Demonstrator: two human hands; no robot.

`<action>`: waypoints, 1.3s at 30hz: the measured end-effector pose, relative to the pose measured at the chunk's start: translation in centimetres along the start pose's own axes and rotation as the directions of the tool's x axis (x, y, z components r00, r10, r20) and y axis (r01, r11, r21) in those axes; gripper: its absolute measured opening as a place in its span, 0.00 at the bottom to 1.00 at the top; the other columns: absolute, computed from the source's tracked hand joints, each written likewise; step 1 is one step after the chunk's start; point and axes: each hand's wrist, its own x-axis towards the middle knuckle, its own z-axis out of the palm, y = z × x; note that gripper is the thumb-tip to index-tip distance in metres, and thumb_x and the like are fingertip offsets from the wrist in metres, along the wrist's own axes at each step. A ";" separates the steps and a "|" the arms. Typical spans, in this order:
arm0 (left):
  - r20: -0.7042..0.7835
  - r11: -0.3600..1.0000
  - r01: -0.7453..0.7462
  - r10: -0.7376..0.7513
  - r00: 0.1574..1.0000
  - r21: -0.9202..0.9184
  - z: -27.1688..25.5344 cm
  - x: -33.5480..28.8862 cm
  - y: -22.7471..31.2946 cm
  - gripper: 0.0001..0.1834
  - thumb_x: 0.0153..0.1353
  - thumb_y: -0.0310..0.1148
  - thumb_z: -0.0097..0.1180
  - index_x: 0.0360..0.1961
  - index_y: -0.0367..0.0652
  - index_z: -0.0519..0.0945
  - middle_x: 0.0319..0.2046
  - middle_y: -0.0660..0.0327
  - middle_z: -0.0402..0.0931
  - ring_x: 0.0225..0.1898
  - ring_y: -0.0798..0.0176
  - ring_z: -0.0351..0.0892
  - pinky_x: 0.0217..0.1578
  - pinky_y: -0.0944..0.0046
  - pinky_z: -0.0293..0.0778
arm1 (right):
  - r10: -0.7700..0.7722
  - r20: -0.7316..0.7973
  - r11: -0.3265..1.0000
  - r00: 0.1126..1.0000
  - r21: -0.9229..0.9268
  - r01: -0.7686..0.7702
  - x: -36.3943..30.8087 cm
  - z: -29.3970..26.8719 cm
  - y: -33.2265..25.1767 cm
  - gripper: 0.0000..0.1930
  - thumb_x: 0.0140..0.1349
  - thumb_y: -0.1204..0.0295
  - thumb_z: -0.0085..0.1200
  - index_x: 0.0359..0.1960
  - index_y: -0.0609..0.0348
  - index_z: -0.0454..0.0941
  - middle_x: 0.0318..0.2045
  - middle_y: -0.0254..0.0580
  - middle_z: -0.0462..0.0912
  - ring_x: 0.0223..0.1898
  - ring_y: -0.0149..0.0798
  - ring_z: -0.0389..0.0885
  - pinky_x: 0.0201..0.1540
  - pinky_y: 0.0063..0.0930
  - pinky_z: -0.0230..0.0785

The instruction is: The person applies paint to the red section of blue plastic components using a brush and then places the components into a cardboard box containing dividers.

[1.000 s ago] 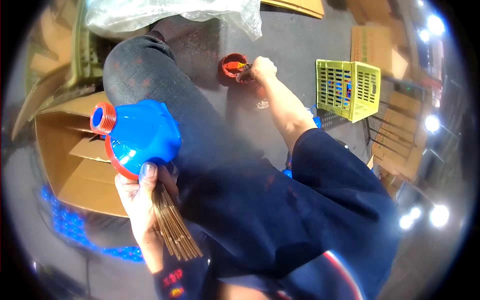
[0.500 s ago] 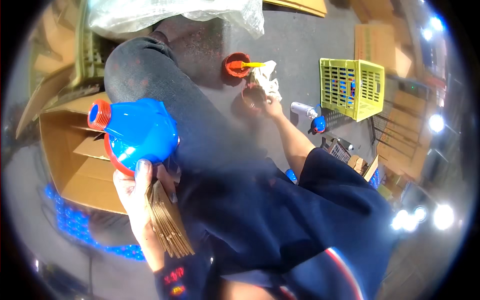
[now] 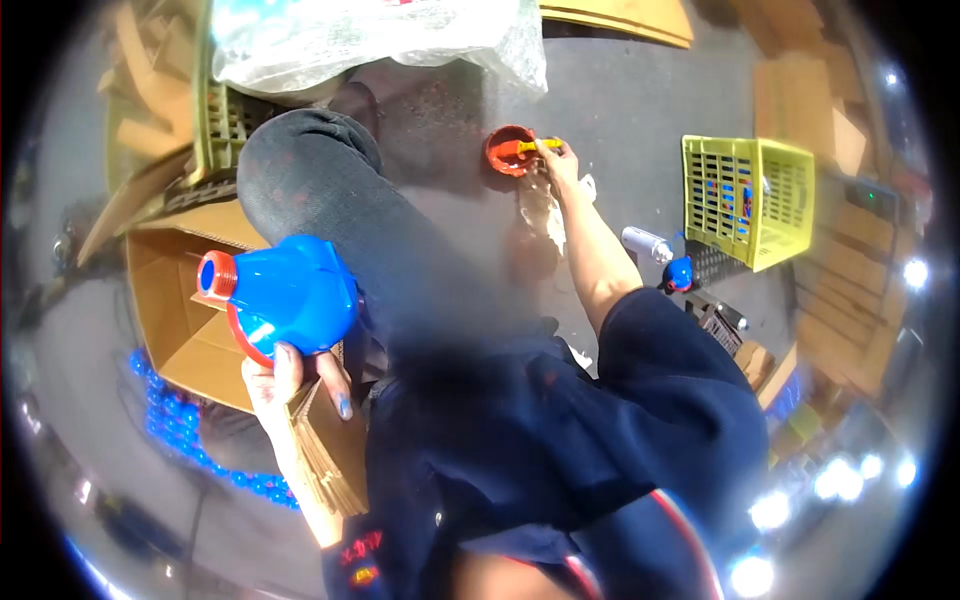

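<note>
My left hand [image 3: 290, 378] grips a glossy blue fitting [image 3: 290, 292] by its red-rimmed lower edge. The fitting has a round body and a red threaded neck [image 3: 217, 275] pointing left. A stack of folded cardboard [image 3: 335, 450] lies against my left palm and wrist. Far ahead, my right hand [image 3: 560, 165] is closed around the yellow handle of a paintbrush [image 3: 545, 146]. The brush's red end lies inside a small pot with a red, paint-coated rim [image 3: 497, 160]. Beside my right forearm is a crumpled pale cloth [image 3: 540, 210].
A yellow-green crate [image 3: 715, 195] with blue items inside stands at right, near a white spray can [image 3: 647, 243] and another blue fitting [image 3: 678, 274]. An open carton [image 3: 190, 330] sits at left beside many blue pieces [image 3: 180, 425]. Clear plastic sheeting [image 3: 380, 50] lies beyond my knee.
My right hand has left the darker pot by the cloth and taken hold of the brush handle farther ahead. My left hand still holds the blue fitting. The view has shifted slightly.
</note>
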 end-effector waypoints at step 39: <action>0.312 0.418 -0.443 0.346 0.885 0.793 4.4 0.5 -1.9 0.13 0.61 0.26 0.61 0.47 0.34 0.81 0.44 0.54 0.82 0.43 0.61 0.82 0.47 0.65 0.75 | -0.608 0.181 0.651 0.773 0.671 0.355 -29.8 -5.1 -24.1 0.08 0.67 0.74 0.48 0.40 0.65 0.76 0.18 0.36 0.75 0.17 0.23 0.69 0.20 0.17 0.62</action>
